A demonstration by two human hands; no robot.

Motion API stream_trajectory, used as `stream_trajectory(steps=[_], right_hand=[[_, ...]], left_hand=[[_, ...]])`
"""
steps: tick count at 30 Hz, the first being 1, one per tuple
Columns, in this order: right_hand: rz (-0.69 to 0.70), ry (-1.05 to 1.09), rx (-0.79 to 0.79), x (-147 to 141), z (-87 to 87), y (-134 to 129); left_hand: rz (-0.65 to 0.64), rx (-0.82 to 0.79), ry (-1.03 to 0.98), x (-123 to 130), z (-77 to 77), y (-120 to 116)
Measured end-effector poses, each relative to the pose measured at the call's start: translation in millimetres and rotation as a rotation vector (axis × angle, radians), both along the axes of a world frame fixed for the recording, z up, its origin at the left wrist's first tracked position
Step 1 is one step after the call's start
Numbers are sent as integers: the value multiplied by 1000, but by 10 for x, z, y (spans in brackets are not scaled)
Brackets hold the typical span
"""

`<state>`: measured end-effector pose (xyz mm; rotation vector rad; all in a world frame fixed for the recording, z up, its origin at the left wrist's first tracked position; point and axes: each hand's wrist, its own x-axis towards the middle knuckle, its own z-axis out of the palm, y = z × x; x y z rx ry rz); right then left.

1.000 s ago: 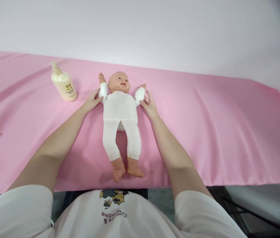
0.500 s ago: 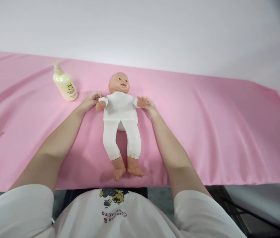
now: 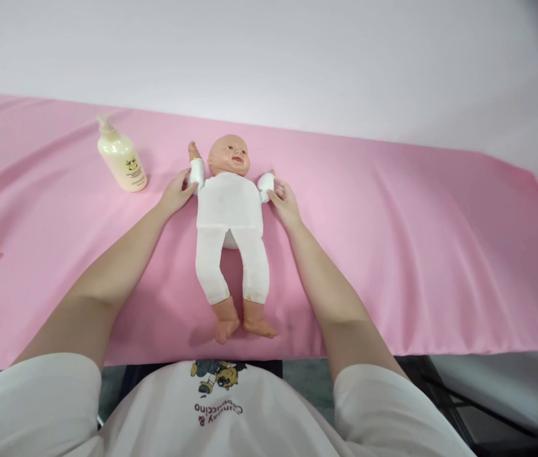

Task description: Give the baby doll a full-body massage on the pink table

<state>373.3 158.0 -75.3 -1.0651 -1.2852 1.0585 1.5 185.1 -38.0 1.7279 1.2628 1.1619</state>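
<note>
A baby doll [image 3: 229,203] in a white cloth suit lies on its back, head away from me and feet toward me. My left hand [image 3: 177,191] grips the doll's arm on the left, thumb at the white sleeve; that arm points up beside the head. On the other side, my right hand [image 3: 284,200] has its thumb and fingers around the doll's other arm, which is bent upward. Its small hand there is mostly hidden behind the sleeve.
Pink cloth [image 3: 368,254] covers the table, with soft folds. A pale yellow pump bottle [image 3: 124,162] stands left of the doll. Behind the table is a white wall [image 3: 269,63]. The table's front edge runs just before my body.
Both doll arms have swung from pointing down and outward to pointing up toward the head. My hands have shifted their hold onto the sleeves from outside.
</note>
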Motion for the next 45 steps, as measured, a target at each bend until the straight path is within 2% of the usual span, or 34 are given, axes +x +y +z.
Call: stream_trajectory(steps=[3,7,10,17,21,24,30,34,38,45], right_hand=[[-43,58,29,-61,51,-16],[-28,134,27,-92,168,-72],[-32,139,18,-70,224,-124],[93,75,-45,-31,225,-157],[84,121,-32,-67,227,-122],[14,149,4,-98,229,-113],[-114,-51,113,-94,167,-128],[-118,-98,89,-59,75,-88],[-85,-96,96,-31,30,-56],[-81,15,161,-72,105,-36]], left_hand=[[-52,-49,-74,-22,-8,39],[-166,-78,-343,-45,12,74],[-193,-70,-460,-48,47,50],[-335,-146,-324,-61,116,-65],[-306,-163,-380,-58,111,-35],[-255,-121,-382,-40,95,-8],[-110,-84,-325,-45,33,38],[-15,-76,-253,-69,-39,108],[-27,-76,-253,-58,-48,121],[-132,-40,-427,-20,86,28]])
